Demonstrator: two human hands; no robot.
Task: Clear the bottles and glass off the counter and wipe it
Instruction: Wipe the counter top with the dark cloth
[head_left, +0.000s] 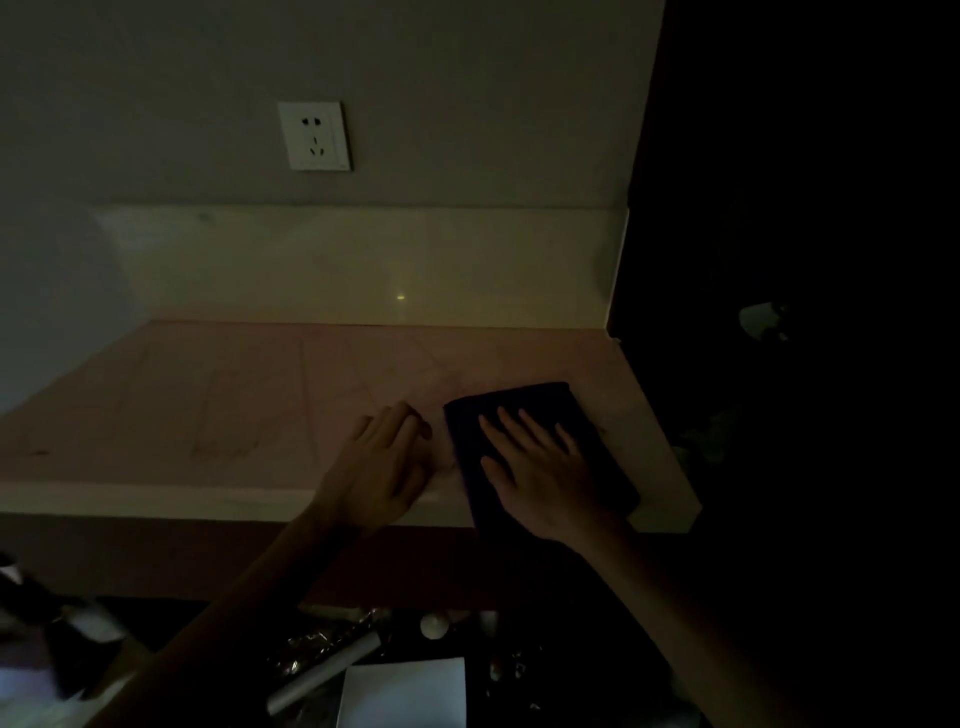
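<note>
The room is dim. A pale pinkish counter (218, 405) runs across the middle of the view. A dark folded cloth (592, 426) lies near its right front corner, overhanging the front edge. My right hand (540, 467) presses flat on the cloth with its fingers spread. Just left of the cloth, my left hand (387, 467) rests on the counter near the front edge, fingers fairly straight. No bottles or glass stand on the counter surface that I can see.
A light backsplash (363, 265) and a wall with a white socket (314, 136) rise behind the counter. A dark panel (779, 208) borders the right side. Below the front edge lie a white sheet (408, 693), a pale roll (327, 675) and dim clutter.
</note>
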